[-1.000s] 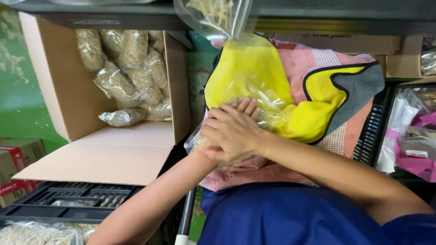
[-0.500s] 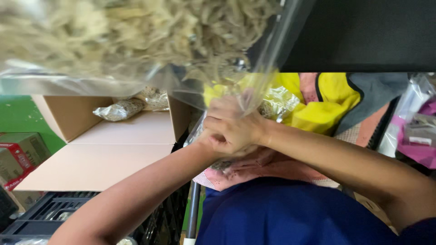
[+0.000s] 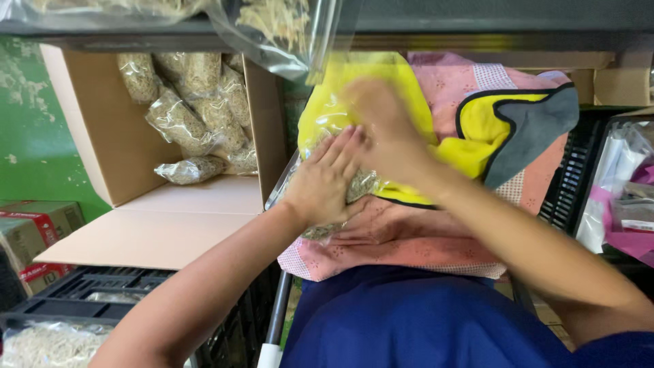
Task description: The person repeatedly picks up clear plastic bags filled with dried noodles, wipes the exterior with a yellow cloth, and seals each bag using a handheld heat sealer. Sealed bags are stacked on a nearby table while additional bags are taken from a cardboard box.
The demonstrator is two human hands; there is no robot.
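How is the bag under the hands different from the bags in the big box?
The bag under the left hand lies flat on the pink cloth, pressed down; the bags in the cardboard box are piled loosely, puffy and untouched. Both are clear plastic with pale, stringy filling.

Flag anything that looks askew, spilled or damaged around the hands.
Nothing looks spilled or torn. The left hand presses a clear bag of pale strands on the pink cloth; the right hand is blurred. Filled bags lie heaped unevenly in the open cardboard box.
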